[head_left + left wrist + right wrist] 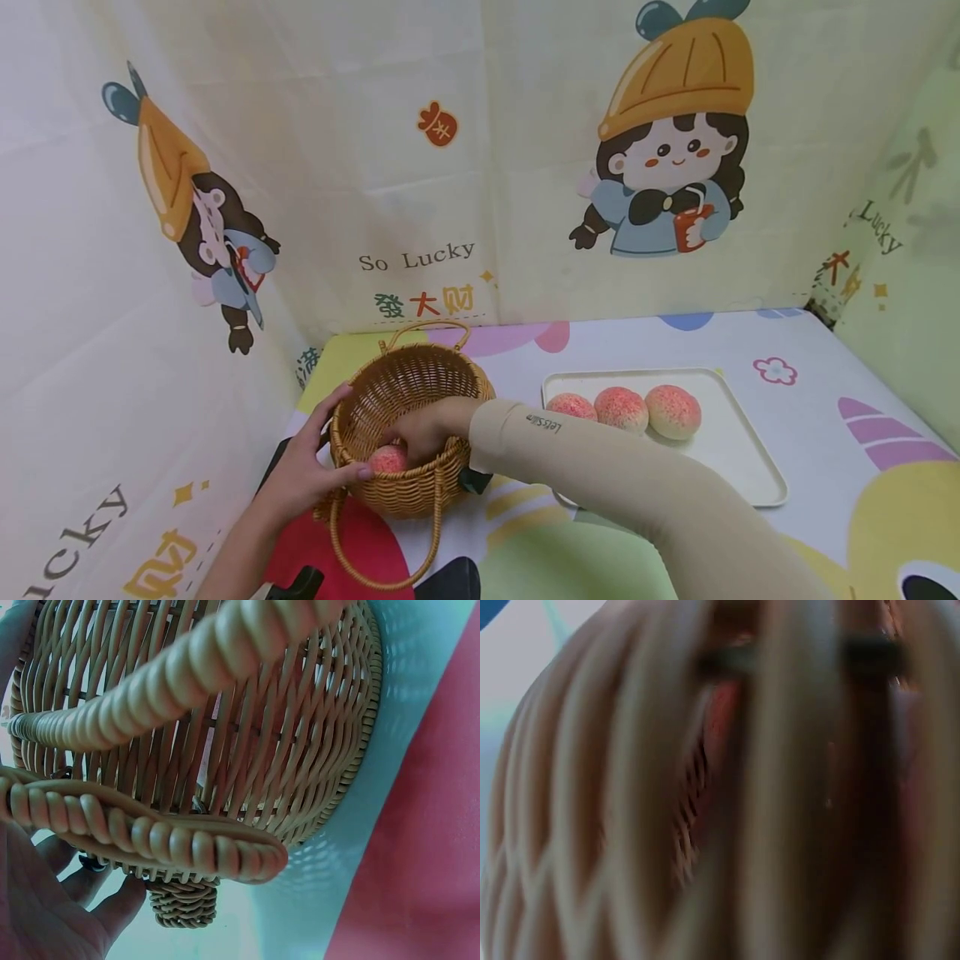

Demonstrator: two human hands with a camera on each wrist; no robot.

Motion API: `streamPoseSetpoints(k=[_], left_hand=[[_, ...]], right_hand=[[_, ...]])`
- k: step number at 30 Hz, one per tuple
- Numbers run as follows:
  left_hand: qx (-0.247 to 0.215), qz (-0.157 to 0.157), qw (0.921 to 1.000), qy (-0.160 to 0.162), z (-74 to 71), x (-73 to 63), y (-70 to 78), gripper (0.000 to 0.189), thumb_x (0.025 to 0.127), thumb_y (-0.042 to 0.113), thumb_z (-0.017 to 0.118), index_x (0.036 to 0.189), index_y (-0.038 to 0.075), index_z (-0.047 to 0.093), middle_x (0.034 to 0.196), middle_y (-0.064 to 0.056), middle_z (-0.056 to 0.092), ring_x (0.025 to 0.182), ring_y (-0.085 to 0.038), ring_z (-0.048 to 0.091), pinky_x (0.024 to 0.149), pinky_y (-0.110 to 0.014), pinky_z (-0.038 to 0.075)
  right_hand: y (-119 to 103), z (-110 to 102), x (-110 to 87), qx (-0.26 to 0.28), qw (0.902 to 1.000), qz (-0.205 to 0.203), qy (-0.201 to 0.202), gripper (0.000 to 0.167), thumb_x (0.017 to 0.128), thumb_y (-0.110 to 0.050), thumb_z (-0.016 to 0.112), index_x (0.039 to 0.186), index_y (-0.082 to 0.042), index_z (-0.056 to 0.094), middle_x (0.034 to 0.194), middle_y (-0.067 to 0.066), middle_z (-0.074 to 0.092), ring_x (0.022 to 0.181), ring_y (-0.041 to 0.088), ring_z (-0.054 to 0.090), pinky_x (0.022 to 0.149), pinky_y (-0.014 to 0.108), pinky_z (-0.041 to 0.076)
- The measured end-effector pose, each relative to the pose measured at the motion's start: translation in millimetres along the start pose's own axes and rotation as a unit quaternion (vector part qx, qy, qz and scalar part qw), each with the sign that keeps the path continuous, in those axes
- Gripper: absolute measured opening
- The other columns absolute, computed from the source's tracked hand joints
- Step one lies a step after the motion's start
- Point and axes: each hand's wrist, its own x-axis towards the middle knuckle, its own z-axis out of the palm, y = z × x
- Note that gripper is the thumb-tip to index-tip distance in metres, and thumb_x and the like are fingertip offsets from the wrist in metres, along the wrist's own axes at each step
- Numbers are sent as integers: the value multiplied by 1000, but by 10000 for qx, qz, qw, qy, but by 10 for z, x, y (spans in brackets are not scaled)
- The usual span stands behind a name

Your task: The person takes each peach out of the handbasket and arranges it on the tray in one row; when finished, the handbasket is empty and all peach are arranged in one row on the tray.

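A brown wicker basket [450,375] with looped handles stands on the left part of the table, tilted a little toward the front. My left hand [300,475] grips its left rim, thumb over the near edge; fingers of this hand also show beside the weave [187,750] in the left wrist view. Inside the basket my right hand [426,429] holds a pink-speckled peach [387,458] against the near wall. Some of its fingers are hidden by the peach and the rim. Blurred wicker [652,787] fills the right wrist view, with pink showing through a gap.
On the right, a white tray [738,467] bears three peaches [673,412] in a row at its far left. The right sleeve [600,467] crosses in front of the tray. Printed cloth [525,208] walls in the table at the back and both sides.
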Motion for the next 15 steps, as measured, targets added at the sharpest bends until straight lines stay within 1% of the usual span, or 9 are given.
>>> streamPoseSetpoints(k=[4,7,11,13,15], left_hand=[[4,33,10000,16,2,2,-10,105,77,17,87,161,26,25,165,-7,23,147,-41,22,106,-73,31],[-13,25,10000,9,10,6,-11,105,77,17,87,161,26,25,165,-8,23,147,-43,22,105,-73,32],[-33,-10,10000,-12,17,9,-7,104,78,17,87,161,26,24,165,-9,23,146,-44,23,103,-73,34],[-20,-36,10000,-17,16,6,-3,104,78,18,87,161,26,24,165,-10,23,146,-45,24,103,-73,35],[-10,-55,10000,-20,12,1,2,104,78,18,87,161,27,24,164,-11,23,145,-47,25,102,-73,36]], right_hand=[[-8,5,-1,-28,10000,36,61,52,93,-14,72,143,-14,56,126,-1,60,114,8,52,97,21,43],[12,-28,-37,183,9995,187,148,54,91,-18,75,141,-15,56,122,-2,60,110,9,54,93,22,46],[63,-156,-160,642,9954,442,566,59,85,-26,83,138,-19,57,120,-5,60,108,9,55,92,27,48],[99,-240,-250,960,9906,490,840,61,83,-29,85,137,-22,57,122,-5,60,108,10,57,93,29,48],[139,-325,-353,1356,9839,387,1100,63,83,-30,86,137,-22,55,124,-5,59,109,10,57,94,30,48]])
